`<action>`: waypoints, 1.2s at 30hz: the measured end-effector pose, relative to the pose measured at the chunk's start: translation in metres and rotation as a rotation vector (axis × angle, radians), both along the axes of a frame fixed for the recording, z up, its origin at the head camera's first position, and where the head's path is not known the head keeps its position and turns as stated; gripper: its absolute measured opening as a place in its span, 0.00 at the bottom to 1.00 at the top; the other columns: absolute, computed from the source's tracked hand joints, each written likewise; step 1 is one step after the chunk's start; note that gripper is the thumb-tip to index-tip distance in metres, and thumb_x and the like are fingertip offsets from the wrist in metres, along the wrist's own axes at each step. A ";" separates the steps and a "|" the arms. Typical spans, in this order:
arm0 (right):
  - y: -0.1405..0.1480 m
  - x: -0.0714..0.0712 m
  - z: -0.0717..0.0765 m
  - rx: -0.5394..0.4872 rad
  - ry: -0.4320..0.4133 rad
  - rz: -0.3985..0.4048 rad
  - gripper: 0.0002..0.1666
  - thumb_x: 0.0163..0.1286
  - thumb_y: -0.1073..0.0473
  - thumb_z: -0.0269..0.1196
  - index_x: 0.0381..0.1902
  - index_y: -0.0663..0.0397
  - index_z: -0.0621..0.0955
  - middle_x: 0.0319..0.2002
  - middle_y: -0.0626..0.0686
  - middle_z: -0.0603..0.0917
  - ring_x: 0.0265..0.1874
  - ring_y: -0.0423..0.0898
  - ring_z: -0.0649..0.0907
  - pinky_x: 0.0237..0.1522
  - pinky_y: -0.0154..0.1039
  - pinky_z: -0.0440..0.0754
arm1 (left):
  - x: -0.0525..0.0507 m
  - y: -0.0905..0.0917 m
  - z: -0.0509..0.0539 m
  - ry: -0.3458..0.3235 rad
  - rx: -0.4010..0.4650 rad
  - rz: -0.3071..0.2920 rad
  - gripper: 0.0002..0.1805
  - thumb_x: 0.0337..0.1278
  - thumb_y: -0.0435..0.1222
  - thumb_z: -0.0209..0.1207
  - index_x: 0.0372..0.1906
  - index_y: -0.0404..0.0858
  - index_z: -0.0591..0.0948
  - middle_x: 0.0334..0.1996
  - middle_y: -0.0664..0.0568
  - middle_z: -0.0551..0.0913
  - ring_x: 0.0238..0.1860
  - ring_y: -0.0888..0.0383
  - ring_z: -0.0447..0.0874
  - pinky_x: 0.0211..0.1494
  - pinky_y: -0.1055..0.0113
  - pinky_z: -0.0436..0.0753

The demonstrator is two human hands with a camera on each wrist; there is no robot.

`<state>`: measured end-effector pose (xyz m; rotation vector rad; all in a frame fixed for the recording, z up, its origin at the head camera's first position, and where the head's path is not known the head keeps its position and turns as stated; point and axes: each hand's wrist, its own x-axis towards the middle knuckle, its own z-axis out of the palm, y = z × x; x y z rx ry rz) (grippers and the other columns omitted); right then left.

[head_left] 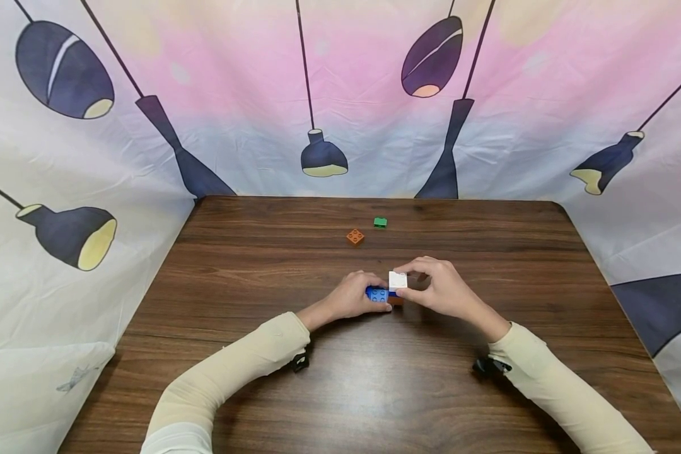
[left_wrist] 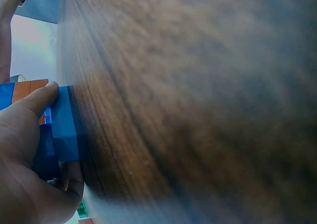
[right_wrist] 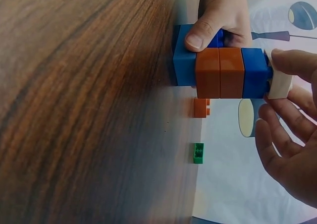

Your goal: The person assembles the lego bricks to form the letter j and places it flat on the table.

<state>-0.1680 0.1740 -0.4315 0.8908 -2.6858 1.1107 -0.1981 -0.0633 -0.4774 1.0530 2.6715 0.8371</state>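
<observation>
The brick stack (right_wrist: 220, 73) stands between your two hands, upright and seemingly resting on the table (head_left: 374, 391). Your left hand (head_left: 349, 295) is partly closed round the left end of its light blue base brick (right_wrist: 184, 63), thumb on the near side and fingers on the far side, likely so the base cannot slide or tip. Above that base, nearer your right hand (head_left: 442, 290), rise two orange bricks and a dark blue brick (right_wrist: 254, 73). Your right thumb and forefinger are drawn together on opposite sides of the white brick (head_left: 398, 280) at the top, the other fingers loosely bent; that pinch probably leaves its underside free to meet the studs. The white brick sits slightly tilted, with a gap and studs showing beneath, so it looks not fully seated. Beyond your hands lie a loose orange brick (head_left: 355, 237) and, farther out, a green brick (head_left: 380, 222), both untouched.
</observation>
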 end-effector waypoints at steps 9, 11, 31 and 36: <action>-0.001 0.001 0.000 -0.026 -0.024 -0.011 0.20 0.61 0.54 0.77 0.51 0.49 0.89 0.44 0.47 0.88 0.40 0.43 0.85 0.39 0.41 0.85 | 0.000 -0.001 0.000 -0.007 -0.003 0.010 0.26 0.57 0.51 0.72 0.55 0.40 0.87 0.51 0.52 0.88 0.42 0.60 0.79 0.45 0.65 0.74; -0.001 0.001 0.000 -0.025 -0.029 -0.013 0.20 0.61 0.53 0.77 0.51 0.49 0.89 0.44 0.47 0.88 0.40 0.43 0.85 0.39 0.43 0.85 | 0.000 -0.001 0.000 -0.011 -0.006 0.013 0.26 0.57 0.51 0.72 0.56 0.41 0.87 0.51 0.52 0.88 0.42 0.60 0.79 0.45 0.64 0.74; 0.000 -0.003 -0.004 -0.023 0.057 0.046 0.19 0.60 0.55 0.77 0.49 0.51 0.89 0.42 0.46 0.88 0.38 0.43 0.85 0.37 0.42 0.85 | 0.000 0.000 0.002 0.013 -0.013 0.001 0.25 0.57 0.52 0.71 0.55 0.41 0.87 0.50 0.53 0.88 0.42 0.60 0.80 0.45 0.64 0.74; 0.000 -0.003 -0.006 -0.018 0.045 0.038 0.19 0.60 0.56 0.77 0.49 0.50 0.88 0.43 0.46 0.88 0.38 0.43 0.85 0.36 0.41 0.85 | 0.000 0.000 0.002 0.001 -0.016 0.003 0.26 0.57 0.51 0.72 0.55 0.41 0.87 0.50 0.52 0.88 0.41 0.60 0.79 0.45 0.64 0.73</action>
